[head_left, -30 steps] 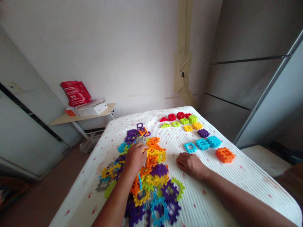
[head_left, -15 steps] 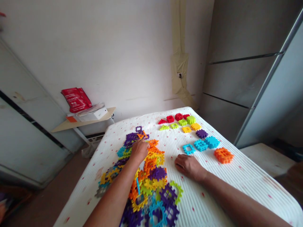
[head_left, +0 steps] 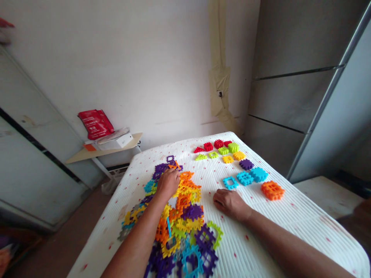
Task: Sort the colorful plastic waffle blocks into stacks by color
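My left hand [head_left: 169, 182] reaches into the far part of a mixed pile of plastic interlocking tiles, with its fingers curled down. An orange tile [head_left: 175, 166] shows right at its fingertips; whether the fingers grip it is hidden. Purple tiles [head_left: 160, 170] lie just beyond and left of this hand, and orange tiles [head_left: 187, 176] to its right. My right hand [head_left: 230, 202] rests on the cloth right of the pile, fingers curled in, with nothing visible in it. Nearest to it is a blue frame tile [head_left: 230, 183].
Beyond my right hand stand sorted groups: an orange stack [head_left: 273, 190], blue stack [head_left: 258, 174], purple stack [head_left: 246, 164], yellow stack [head_left: 239, 156], green stack [head_left: 233, 147] and red stack [head_left: 218, 144]. A side table [head_left: 87, 155] holds red packets [head_left: 95, 124] at the left. A grey cabinet [head_left: 286, 100] stands right.
My left hand has shifted very slightly, and the orange tile at its fingertips sits lower. My right hand stays in place. The view has moved a little.
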